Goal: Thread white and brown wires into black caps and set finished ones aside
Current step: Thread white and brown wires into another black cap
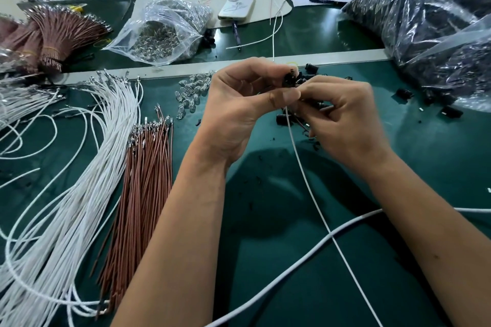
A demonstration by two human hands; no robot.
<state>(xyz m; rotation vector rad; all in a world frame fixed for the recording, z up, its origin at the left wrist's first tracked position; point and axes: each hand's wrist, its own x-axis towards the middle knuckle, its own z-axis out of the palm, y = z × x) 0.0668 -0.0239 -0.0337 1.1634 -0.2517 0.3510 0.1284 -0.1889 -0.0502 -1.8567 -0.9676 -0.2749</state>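
1. The step in hand looks like threading; the left hand pinches a black cap between thumb and forefinger, raised above the table; the right hand has its fingers curled in just under the cap, gripping a white wire that runs from the cap down toward the person; a thin brown wire seems to pass under the right fingers too, though it is too hidden to be sure.
2. The next move, as I judge it, calls for pushing the wire end fully into the cap while the left pinch keeps it from turning; whether the end is already seated cannot be told.
3. Supplies lie close; loose black caps are scattered behind and right of the hands; a sheaf of white wires and a bundle of brown wires lie to the left.
4. Two finished pieces rest further back.
5. The surface is a green mat on a workbench; a clear bag of small metal parts, a phone, a large bag of black parts and little glass bulbs also sit there; a thick white cable crosses the front.
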